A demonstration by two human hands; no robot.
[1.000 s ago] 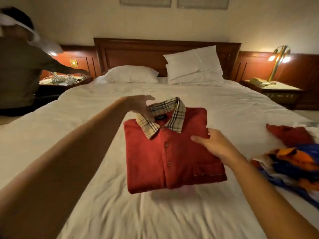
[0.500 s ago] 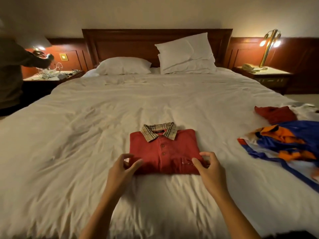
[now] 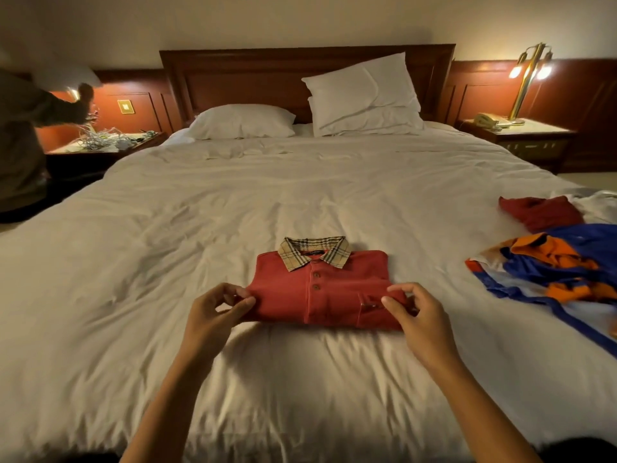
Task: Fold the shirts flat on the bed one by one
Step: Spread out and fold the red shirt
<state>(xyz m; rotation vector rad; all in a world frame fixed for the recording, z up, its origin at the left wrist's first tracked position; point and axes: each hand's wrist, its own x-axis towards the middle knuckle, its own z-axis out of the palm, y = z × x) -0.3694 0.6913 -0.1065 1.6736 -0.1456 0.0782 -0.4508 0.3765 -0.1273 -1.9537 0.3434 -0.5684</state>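
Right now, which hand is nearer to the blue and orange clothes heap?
Right. The right hand pinches the folded red polo shirt at its right edge, toward the blue and orange clothes heap; the left hand pinches its left edge, farther off.

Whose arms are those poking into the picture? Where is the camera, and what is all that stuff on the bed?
Those are a person's own two arms; there is no robot here. The camera sits on their head and looks forward and down, so you see what they see. The left hand and the right hand each pinch a near corner of the red shirt. It lies folded on the white bed, with its checked collar towards the pillows. To the right is a heap of other shirts in blue, orange and red, not folded yet. Far left stands another person.
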